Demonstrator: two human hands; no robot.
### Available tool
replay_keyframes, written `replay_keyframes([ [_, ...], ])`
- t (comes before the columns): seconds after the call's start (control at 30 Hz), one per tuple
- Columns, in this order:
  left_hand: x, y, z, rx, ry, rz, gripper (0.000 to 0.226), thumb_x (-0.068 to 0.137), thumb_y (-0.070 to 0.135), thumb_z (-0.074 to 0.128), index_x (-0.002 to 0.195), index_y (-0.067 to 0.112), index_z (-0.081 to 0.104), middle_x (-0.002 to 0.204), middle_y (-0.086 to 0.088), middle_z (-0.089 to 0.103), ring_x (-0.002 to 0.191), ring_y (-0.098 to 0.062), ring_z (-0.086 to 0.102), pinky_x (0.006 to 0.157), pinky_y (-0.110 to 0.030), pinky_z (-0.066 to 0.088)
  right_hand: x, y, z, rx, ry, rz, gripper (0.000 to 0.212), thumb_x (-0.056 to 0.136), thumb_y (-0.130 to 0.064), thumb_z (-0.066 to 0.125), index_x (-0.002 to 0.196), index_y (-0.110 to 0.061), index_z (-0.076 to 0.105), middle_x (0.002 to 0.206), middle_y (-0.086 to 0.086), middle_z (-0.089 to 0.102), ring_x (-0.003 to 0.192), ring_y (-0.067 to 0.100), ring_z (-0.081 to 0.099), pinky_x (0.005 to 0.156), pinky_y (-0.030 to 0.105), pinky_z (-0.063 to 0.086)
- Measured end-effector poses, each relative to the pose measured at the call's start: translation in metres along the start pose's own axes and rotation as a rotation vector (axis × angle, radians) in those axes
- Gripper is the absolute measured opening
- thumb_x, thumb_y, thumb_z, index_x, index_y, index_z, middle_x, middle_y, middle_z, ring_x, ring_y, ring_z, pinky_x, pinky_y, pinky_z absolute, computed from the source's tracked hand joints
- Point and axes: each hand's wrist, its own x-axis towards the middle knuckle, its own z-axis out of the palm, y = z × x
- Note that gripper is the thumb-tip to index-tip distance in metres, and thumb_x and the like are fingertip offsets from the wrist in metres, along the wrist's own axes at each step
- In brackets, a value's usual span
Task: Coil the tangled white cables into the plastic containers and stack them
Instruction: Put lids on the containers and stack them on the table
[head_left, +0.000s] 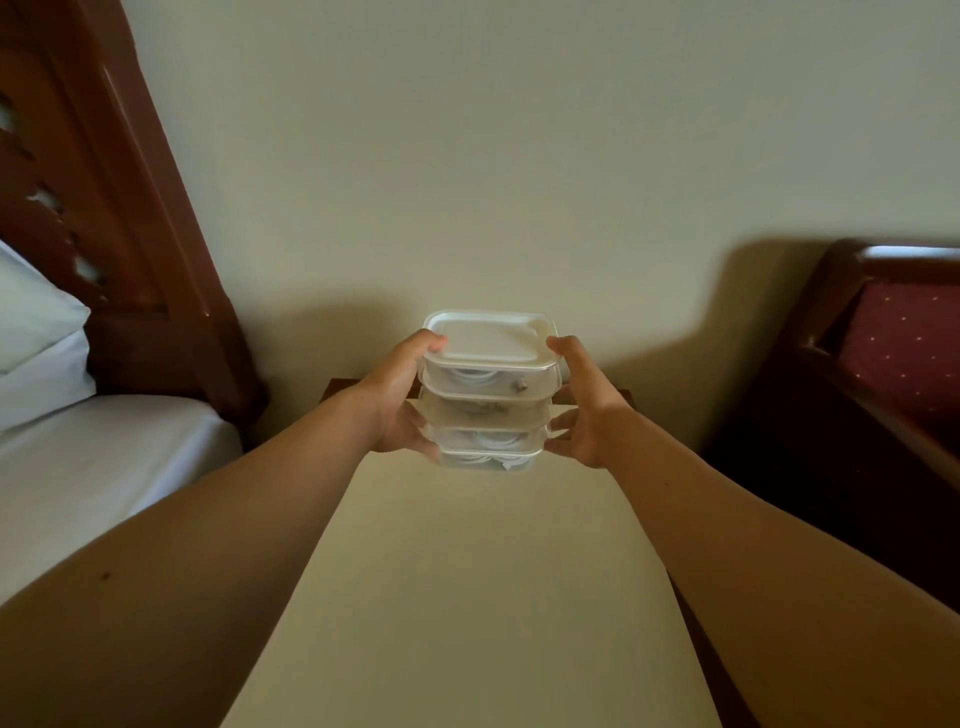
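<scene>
Clear plastic lidded containers (488, 395), four stacked, white coiled cables (480, 375) visible inside; stack at 12 o'clock over far end of cream table (467, 597). Left hand (397, 400) and right hand (584, 410) clamp opposite sides, fingers wrapped.

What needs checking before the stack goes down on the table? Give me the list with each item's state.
1. Left hand grip on the stack of containers: ok, fingers on its side.
2. Right hand grip: ok, fingers on the opposite side.
3. Containers aligned: not ok, slightly offset.
4. Top lid on: ok.
5. White cables inside: ok, where the walls show them.
6. Table bare below: ok.
</scene>
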Motion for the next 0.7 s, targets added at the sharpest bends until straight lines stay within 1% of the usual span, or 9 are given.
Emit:
replay_keyframes([
  [0.1, 0.023, 0.012, 0.004, 0.024, 0.01, 0.012, 0.069, 0.072, 0.058, 0.068, 0.123, 0.01, 0.065, 0.112, -0.015, 0.06, 0.098, -0.035, 0.06, 0.079, -0.061, 0.058, 0.027, -0.013, 0.003, 0.0, 0.0, -0.004, 0.088, 0.052, -0.073, 0.069, 0.113, -0.01, 0.07, 0.11, 0.012, 0.061, 0.1, 0.031, 0.063, 0.078, 0.041, 0.061],
  [0.17, 0.038, 0.021, 0.007, 0.023, 0.009, 0.026, 0.059, 0.083, 0.056, 0.062, 0.121, 0.011, 0.065, 0.103, -0.013, 0.062, 0.091, -0.033, 0.061, 0.089, -0.061, 0.054, 0.039, -0.021, 0.004, 0.01, -0.016, -0.012, 0.083, 0.058, -0.071, 0.068, 0.115, -0.01, 0.067, 0.109, 0.012, 0.063, 0.089, 0.028, 0.061, 0.081, 0.04, 0.06],
  [0.2, 0.043, 0.025, 0.008, 0.029, -0.001, 0.032, 0.055, 0.086, 0.055, 0.059, 0.119, 0.012, 0.064, 0.096, -0.012, 0.065, 0.087, -0.032, 0.062, 0.09, -0.059, 0.054, 0.043, -0.026, 0.004, 0.015, -0.031, -0.013, 0.08, 0.063, -0.07, 0.068, 0.118, -0.011, 0.064, 0.112, 0.014, 0.065, 0.09, 0.029, 0.064, 0.08, 0.04, 0.061],
  [0.27, 0.05, 0.033, 0.012, 0.056, -0.024, 0.035, 0.049, 0.089, 0.055, 0.055, 0.114, 0.013, 0.062, 0.077, -0.011, 0.07, 0.078, -0.031, 0.065, 0.08, -0.051, 0.057, 0.05, -0.035, 0.005, 0.019, -0.05, -0.008, 0.077, 0.071, -0.069, 0.067, 0.125, -0.014, 0.056, 0.114, 0.019, 0.066, 0.094, 0.032, 0.069, 0.074, 0.038, 0.06],
  [0.3, 0.052, 0.037, 0.014, 0.063, -0.026, 0.033, 0.048, 0.09, 0.054, 0.054, 0.113, 0.013, 0.061, 0.077, -0.012, 0.071, 0.077, -0.032, 0.066, 0.075, -0.049, 0.058, 0.053, -0.04, 0.006, 0.022, -0.045, -0.004, 0.078, 0.072, -0.068, 0.067, 0.128, -0.016, 0.054, 0.114, 0.021, 0.065, 0.096, 0.034, 0.069, 0.071, 0.038, 0.06],
  [0.4, 0.062, 0.043, 0.016, 0.055, -0.02, 0.034, 0.051, 0.088, 0.055, 0.056, 0.116, 0.013, 0.06, 0.102, -0.016, 0.067, 0.09, -0.036, 0.068, 0.079, -0.052, 0.057, 0.063, -0.048, 0.008, 0.021, -0.017, 0.007, 0.085, 0.071, -0.069, 0.067, 0.135, -0.016, 0.049, 0.124, 0.027, 0.058, 0.103, 0.039, 0.067, 0.071, 0.04, 0.061],
  [0.53, 0.076, 0.048, 0.011, 0.039, -0.012, 0.009, 0.052, 0.084, 0.053, 0.062, 0.115, 0.012, 0.06, 0.112, -0.02, 0.064, 0.102, -0.041, 0.068, 0.092, -0.064, 0.051, 0.073, -0.053, 0.004, 0.007, -0.053, 0.051, 0.091, 0.07, -0.07, 0.069, 0.136, -0.011, 0.046, 0.13, 0.031, 0.053, 0.103, 0.043, 0.067, 0.085, 0.048, 0.061],
  [0.63, 0.079, 0.049, 0.009, 0.048, -0.015, 0.001, 0.054, 0.084, 0.054, 0.062, 0.119, 0.013, 0.06, 0.113, -0.021, 0.064, 0.099, -0.041, 0.069, 0.088, -0.062, 0.054, 0.075, -0.053, 0.001, -0.006, -0.048, 0.073, 0.095, 0.067, -0.071, 0.071, 0.135, -0.009, 0.046, 0.13, 0.032, 0.053, 0.1, 0.044, 0.069, 0.079, 0.046, 0.062],
  [0.7, 0.079, 0.05, 0.009, 0.067, -0.007, 0.0, 0.056, 0.084, 0.055, 0.062, 0.121, 0.013, 0.06, 0.115, -0.023, 0.064, 0.096, -0.042, 0.069, 0.079, -0.06, 0.058, 0.072, -0.054, 0.003, -0.004, -0.044, 0.08, 0.093, 0.069, -0.071, 0.069, 0.136, -0.01, 0.046, 0.13, 0.03, 0.053, 0.099, 0.042, 0.068, 0.076, 0.045, 0.062],
])
